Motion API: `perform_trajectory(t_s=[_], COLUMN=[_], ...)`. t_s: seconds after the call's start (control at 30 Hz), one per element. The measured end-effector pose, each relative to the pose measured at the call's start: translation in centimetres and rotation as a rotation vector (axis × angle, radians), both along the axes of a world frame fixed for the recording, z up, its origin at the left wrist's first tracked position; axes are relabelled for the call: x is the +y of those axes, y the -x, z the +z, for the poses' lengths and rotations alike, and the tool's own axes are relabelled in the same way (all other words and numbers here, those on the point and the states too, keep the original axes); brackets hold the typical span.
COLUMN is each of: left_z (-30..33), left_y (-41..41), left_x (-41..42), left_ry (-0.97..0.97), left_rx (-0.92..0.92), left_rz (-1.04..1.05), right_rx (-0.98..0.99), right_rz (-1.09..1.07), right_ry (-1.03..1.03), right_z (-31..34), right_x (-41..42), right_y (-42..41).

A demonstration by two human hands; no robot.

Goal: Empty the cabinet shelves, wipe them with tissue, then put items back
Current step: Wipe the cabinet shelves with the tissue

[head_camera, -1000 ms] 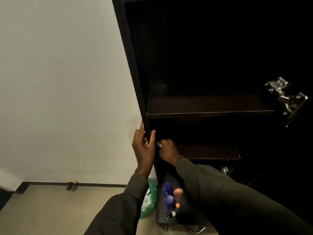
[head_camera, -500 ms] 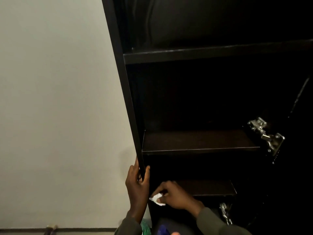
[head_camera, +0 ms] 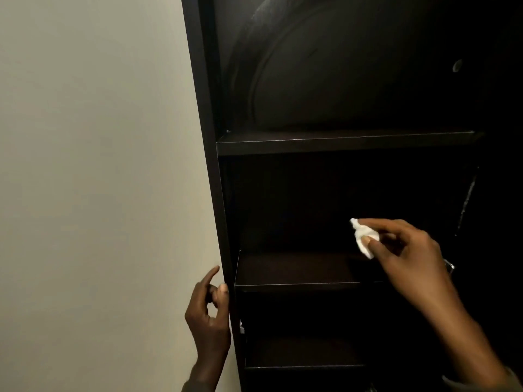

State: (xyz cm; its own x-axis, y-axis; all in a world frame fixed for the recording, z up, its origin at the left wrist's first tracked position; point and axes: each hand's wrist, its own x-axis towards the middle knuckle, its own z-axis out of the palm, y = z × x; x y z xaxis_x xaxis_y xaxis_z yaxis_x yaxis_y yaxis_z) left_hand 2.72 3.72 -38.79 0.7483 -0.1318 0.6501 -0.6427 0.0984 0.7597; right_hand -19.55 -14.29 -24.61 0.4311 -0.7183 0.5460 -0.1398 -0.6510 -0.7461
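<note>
1. Evidently the emptying is done as far as I can see: the tall dark wooden cabinet [head_camera: 210, 154] shows bare shelves, though its top compartment holds a large round dark shape I cannot identify.
2. Wiping looks to be underway, and I'd judge the putting back has not begun.
3. Her or his right hand [head_camera: 407, 258] has thumb and forefinger closed in a pinch on a small crumpled white tissue [head_camera: 363, 236], the other fingers loosely curled.
4. That tissue juts from the fingertips toward ten o'clock, hanging above the dark middle shelf board [head_camera: 294, 271], apparently not touching it.
5. At about seven o'clock from the tissue, the left hand [head_camera: 210, 312] rests half open against the cabinet's left edge, thumb on the front, gripping nothing.
6. The shelves at twelve and six o'clock may need wiping too.
</note>
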Motion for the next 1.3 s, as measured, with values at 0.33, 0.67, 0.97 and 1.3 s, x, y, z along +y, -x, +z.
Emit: perform_trajectory(t_s=[0.33, 0.67, 0.97, 1.3], left_z=[7.7, 7.9, 7.7, 8.8], left_y=[-0.5, -0.3, -0.2, -0.1], left_x=[-2.4, -2.7, -2.8, -2.7], left_ry=[0.027, 0.008, 0.004, -0.033], left_rx=[-0.067, -0.078, -0.053, -0.091], left_rz=[0.039, 0.032, 0.066, 0.103], right_rx=[0.027, 0.188, 0.201, -0.398], right_rz=[-0.475, -0.276, 0.02, -0.232], right_ry=[0.185, 0.094, -0.019, -0.159], right_z=[-1.2, -4.6, -5.1, -2.2], right_x=[-7.0, -5.0, 0.3, -2.7], right_y=[-3.7, -6.4, -13.5, -9.7])
